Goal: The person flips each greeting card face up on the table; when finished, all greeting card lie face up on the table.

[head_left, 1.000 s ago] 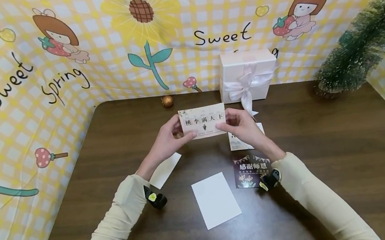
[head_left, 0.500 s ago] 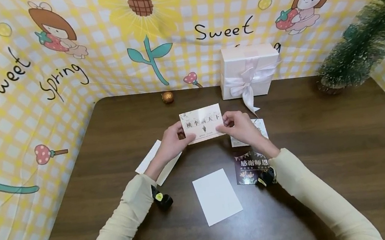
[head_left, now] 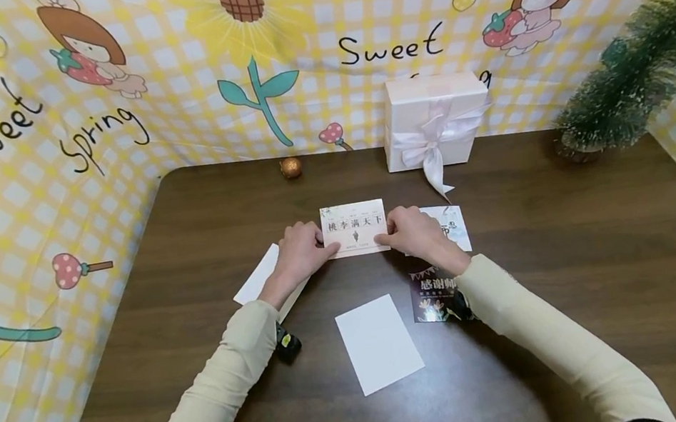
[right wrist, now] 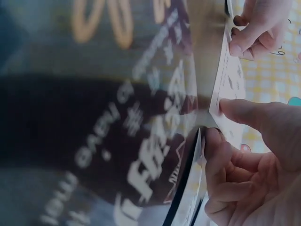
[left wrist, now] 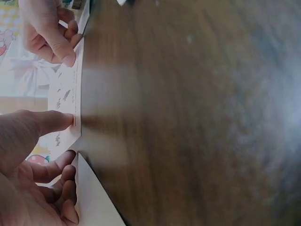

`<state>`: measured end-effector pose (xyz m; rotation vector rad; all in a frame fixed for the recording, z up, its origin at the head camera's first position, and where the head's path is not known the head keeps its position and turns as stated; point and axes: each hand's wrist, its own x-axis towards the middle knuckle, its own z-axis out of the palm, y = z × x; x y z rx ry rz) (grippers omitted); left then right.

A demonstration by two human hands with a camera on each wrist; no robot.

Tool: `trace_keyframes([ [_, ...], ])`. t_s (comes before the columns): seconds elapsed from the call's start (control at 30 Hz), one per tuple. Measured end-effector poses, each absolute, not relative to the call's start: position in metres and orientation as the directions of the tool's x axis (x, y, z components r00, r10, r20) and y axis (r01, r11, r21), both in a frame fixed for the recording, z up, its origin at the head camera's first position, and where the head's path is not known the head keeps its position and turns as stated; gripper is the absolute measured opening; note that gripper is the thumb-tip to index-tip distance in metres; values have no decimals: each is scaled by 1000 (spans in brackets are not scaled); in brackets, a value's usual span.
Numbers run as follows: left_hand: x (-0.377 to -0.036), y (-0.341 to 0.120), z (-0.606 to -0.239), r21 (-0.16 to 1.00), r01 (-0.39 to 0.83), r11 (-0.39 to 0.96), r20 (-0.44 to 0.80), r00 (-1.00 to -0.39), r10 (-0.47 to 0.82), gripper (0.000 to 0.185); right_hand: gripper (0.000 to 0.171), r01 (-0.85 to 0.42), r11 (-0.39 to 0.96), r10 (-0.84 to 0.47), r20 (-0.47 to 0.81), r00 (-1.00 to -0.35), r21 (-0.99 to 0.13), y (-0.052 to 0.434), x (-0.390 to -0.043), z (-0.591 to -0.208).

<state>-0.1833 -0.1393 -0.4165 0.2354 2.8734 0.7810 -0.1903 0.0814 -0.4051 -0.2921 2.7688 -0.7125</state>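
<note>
The pale card point(head_left: 354, 228) stands on its lower edge at the middle of the table point(head_left: 579, 263), long axis running left to right, with the 2 hands at its ends and neither nearer. The left hand point(head_left: 300, 252) pinches the left edge and the right hand point(head_left: 411, 232) the right edge, thumbs on the near face, fingers curled behind.
</note>
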Motion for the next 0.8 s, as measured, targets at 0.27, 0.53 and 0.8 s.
trace_keyframes([
  [0.27, -185, -137, -417, 432, 111, 895, -124, -976, 181, 33, 28, -133, 893, -260, -253, -932, -430, 78, -193, -404],
  [0.53, -174, -140, -418, 503, 284, 816, -14, -942, 337, 23, 24, -252, 845, -337, -103, -936, -471, 81, -176, -406],
  [0.8, -131, -150, -404, 406, 669, 622, 100, -710, 697, 9, 34, -674, 599, -708, 108, -698, -433, 96, -126, -401],
])
